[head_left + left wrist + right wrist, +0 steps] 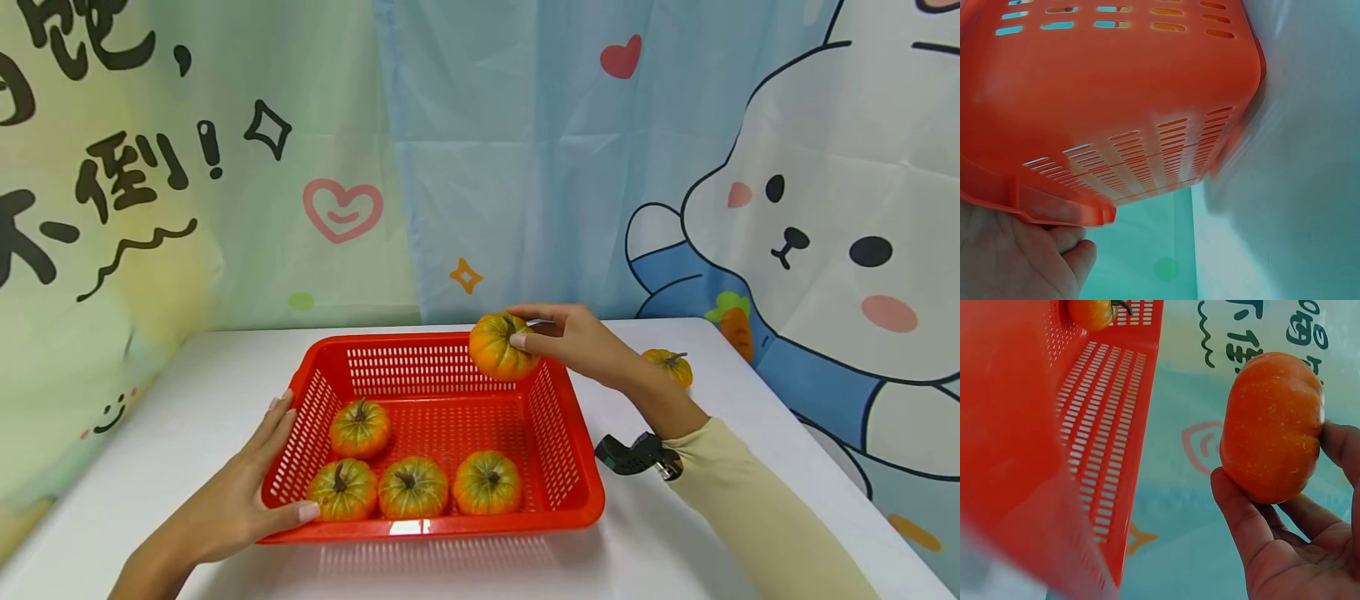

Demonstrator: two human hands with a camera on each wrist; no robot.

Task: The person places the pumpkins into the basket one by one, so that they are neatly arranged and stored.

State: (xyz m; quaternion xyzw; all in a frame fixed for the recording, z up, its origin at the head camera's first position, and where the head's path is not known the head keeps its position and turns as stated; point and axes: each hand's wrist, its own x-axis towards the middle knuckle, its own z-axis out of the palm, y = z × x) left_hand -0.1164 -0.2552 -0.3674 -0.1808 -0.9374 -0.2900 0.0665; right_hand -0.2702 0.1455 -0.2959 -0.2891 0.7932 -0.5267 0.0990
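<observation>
A small orange pumpkin [504, 346] with yellow-green streaks is held up over the back right of the red plastic basket [442, 527]. My right hand [573, 340] pinches it between thumb and fingers; its smooth orange side [1272, 428] fills the grasp in the right wrist view. At the basket's left side, my left hand [243, 492] grips the rim, thumb over the front left corner and fingers along the side. Several similar pumpkins rest inside: one at the left [360, 429], the others in a row along the front, such as the right one [487, 482].
Another pumpkin [670, 367] lies on the white table [660, 533] to the right of the basket, partly hidden behind my right forearm. Behind the table hangs a printed curtain [480, 167] with a cartoon rabbit and hearts.
</observation>
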